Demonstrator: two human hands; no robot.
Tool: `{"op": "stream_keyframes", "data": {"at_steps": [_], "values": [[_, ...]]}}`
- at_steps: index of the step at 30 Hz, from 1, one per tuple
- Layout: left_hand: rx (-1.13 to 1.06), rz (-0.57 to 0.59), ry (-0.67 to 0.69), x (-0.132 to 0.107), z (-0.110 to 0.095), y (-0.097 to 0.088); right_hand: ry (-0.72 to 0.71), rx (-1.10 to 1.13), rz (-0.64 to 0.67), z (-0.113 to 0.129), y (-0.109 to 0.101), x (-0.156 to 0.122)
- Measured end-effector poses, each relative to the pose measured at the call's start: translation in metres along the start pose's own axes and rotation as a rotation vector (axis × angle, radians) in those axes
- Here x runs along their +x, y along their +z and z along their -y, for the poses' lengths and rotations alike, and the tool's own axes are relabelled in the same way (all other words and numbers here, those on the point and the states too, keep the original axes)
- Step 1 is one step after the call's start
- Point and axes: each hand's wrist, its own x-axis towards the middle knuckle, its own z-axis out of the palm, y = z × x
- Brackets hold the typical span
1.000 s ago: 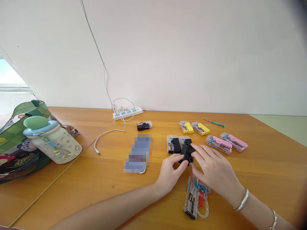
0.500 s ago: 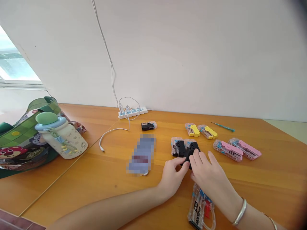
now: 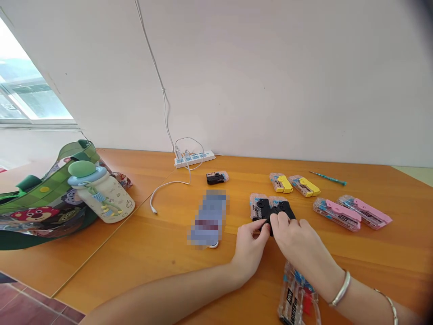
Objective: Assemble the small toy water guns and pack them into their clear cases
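**Operator:** What's at the left end of the worktop [image 3: 128,266]?

**Guide:** Your printed green tote bag [image 3: 37,212], with a cream water bottle [image 3: 103,194] lying on its side just beside it. Moving right, a white cable [image 3: 171,183] curves across the wood from a white power strip [image 3: 194,159] at the back edge.

**Operator:** And past that?

**Guide:** A small black unit in a clear pack [image 3: 216,178] sits near the back edge. Nearer you is a flat item [image 3: 208,221], too blurred to name.

**Operator:** My hands?

**Guide:** Your left hand [image 3: 250,250] is curled, its thumb and fingers pinching the lower edge of a black plastic piece [image 3: 279,208]. Your right hand [image 3: 297,239] comes down over the same piece, with its fingers close together and pressed on top. The piece sits mid-worktop, over clear packs with black parts [image 3: 255,205]. Whether it touches them, I cannot tell.

**Operator:** What's around them?

**Guide:** Below your right hand, a clear pack with a red part [image 3: 297,298] lies at the front edge. Farther right, toward the back, are two yellow-and-clear packs [image 3: 292,184], then a teal screwdriver [image 3: 328,178] at the back edge. Two pink-and-clear packs [image 3: 352,213] lie at the far right.
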Motion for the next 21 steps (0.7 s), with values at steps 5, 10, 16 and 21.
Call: {"op": "stream_keyframes", "data": {"at_steps": [5, 10, 16, 21], "values": [[-0.059, 0.014, -0.007, 0.001, 0.004, 0.001, 0.017, 0.198, -0.054, -0.012, 0.002, 0.002], [-0.093, 0.029, -0.016, 0.0, 0.001, 0.001, 0.108, 0.568, -0.119, -0.031, 0.011, -0.013], [-0.056, 0.096, -0.03, -0.002, -0.003, 0.0, 0.338, 1.01, -0.145, -0.041, 0.022, -0.041], [0.008, 0.19, -0.025, -0.002, -0.001, 0.0, 0.484, 1.196, -0.214, -0.031, 0.024, -0.046]]}}
